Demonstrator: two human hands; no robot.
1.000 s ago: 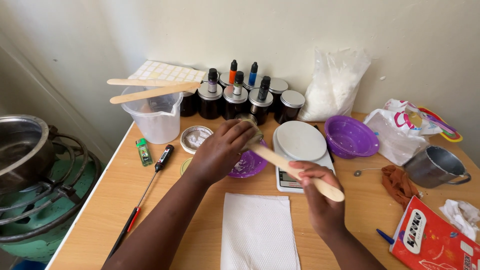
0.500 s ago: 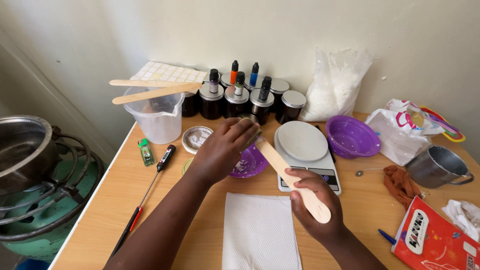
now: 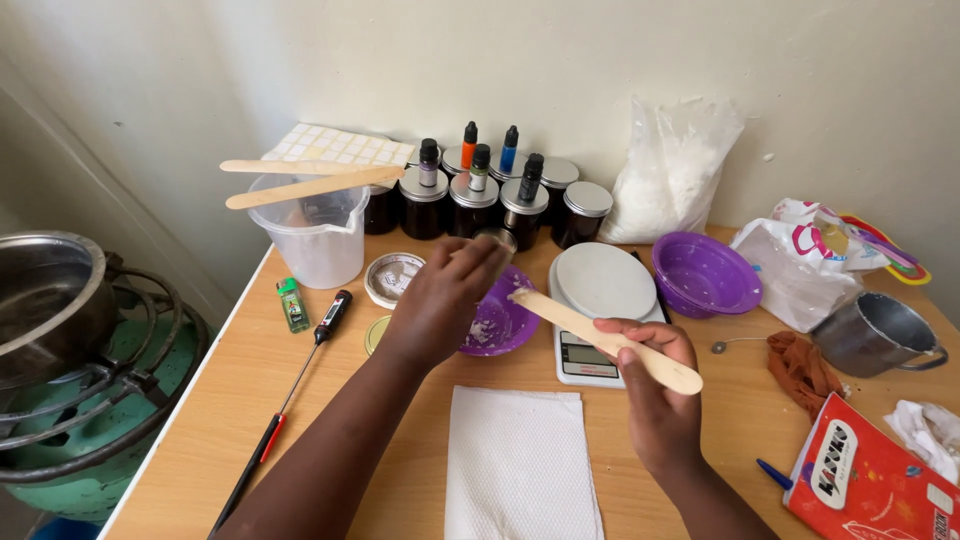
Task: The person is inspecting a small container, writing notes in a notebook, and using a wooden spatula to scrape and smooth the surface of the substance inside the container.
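Landmark: the white digital scale (image 3: 601, 305), a flat rectangular body with one round platform, standing on the wooden bench (image 3: 250, 400).

Hands: two. The left hand (image 3: 440, 300), just left of the scale, is curled shut around a small metal tin (image 3: 497, 240), of which only the rim shows above the fingers. It is held over one shallow purple bowl (image 3: 500, 325) streaked with white residue, which touches the scale's left edge. The right hand (image 3: 650, 385), in front of the scale, is closed on the lower end of one flat wooden stick (image 3: 600, 338) with rounded ends. The stick slants up and left across the scale's front, its tip over the purple bowl near the tin.

Count of other items:
- Behind the scale: about seven dark glass jars (image 3: 585, 212) with smooth silver lids; five small dropper bottles (image 3: 468, 145) stand on them.
- Far left of the scale: one clear plastic jug (image 3: 315, 240) carrying two more wooden sticks (image 3: 300, 186) across its rim.
- Left of the scale: one probe thermometer (image 3: 290, 385), one green lighter (image 3: 291, 304), one round open tin (image 3: 390, 277).
- Right of the scale: one purple perforated colander (image 3: 705, 275), one dull metal mug (image 3: 875, 335).
- Behind and right: one plastic bag of white flakes (image 3: 670, 170).
- In front: one white embossed paper towel (image 3: 520, 465).
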